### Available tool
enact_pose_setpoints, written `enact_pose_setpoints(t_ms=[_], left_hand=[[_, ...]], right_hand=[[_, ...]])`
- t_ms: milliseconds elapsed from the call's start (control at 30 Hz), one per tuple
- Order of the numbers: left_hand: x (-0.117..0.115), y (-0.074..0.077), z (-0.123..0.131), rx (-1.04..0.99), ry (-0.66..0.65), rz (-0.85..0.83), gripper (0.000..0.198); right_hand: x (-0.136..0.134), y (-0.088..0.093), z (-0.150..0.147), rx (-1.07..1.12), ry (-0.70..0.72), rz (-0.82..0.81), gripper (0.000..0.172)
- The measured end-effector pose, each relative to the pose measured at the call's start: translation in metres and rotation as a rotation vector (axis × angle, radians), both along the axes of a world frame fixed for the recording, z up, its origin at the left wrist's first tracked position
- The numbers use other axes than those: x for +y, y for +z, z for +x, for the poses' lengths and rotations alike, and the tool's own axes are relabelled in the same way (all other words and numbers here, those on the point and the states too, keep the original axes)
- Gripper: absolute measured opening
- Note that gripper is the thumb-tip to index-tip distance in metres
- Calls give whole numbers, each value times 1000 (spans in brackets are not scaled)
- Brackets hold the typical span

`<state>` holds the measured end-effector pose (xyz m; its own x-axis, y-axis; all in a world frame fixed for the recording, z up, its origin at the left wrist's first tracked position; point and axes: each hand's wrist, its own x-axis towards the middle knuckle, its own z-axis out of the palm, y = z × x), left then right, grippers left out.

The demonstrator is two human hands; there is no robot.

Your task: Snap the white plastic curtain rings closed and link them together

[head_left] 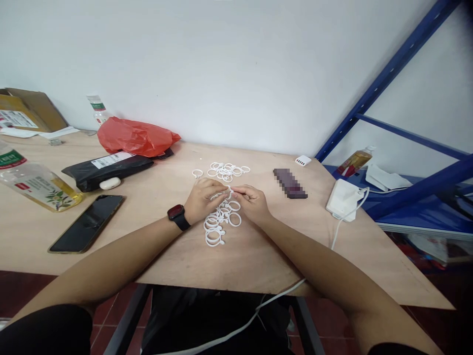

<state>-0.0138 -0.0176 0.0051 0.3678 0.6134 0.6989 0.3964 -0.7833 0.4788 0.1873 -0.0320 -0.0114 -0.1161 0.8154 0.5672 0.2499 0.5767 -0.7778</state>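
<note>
My left hand (202, 199), with a dark watch on its wrist, and my right hand (254, 203) meet over the middle of the table. Both are closed, pinching a small white curtain ring (229, 190) between the fingertips; most of it is hidden by the fingers. Below the hands, toward me, lies a row of overlapping white curtain rings (222, 242), each with a small round tab. Beyond the hands sits a loose heap of similar rings (226, 172). One single ring (197, 170) lies apart, just left of that heap.
At left are a phone (87, 224), a large bottle (40, 185), a white earbud case (110, 183), a black package (107, 170) and a red bag (135, 137). A pixelated dark object (290, 183) and a white charger (343, 197) with a cable lie right, near a blue shelf frame (388, 61).
</note>
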Motion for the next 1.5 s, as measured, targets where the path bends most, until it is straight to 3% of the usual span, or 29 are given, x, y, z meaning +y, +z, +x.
enact_pose_setpoints(t_ms=[167, 1067, 1167, 1333, 1500], left_hand=[[-3, -2, 4, 15, -3, 58, 14], [-8, 2, 6, 92, 17, 38, 14], [4, 0, -2, 128, 77, 34, 19], [42, -19, -35, 230, 351, -39, 26], [67, -39, -57, 321, 402, -138, 31]], right_hand=[[-3, 4, -2, -50, 50, 97, 13], [-13, 7, -4, -238, -45, 232, 16], [-10, 7, 0, -285, -85, 282, 18], [2, 4, 16, -558, -138, 456, 19], [8, 4, 18, -782, 4, 512, 18]])
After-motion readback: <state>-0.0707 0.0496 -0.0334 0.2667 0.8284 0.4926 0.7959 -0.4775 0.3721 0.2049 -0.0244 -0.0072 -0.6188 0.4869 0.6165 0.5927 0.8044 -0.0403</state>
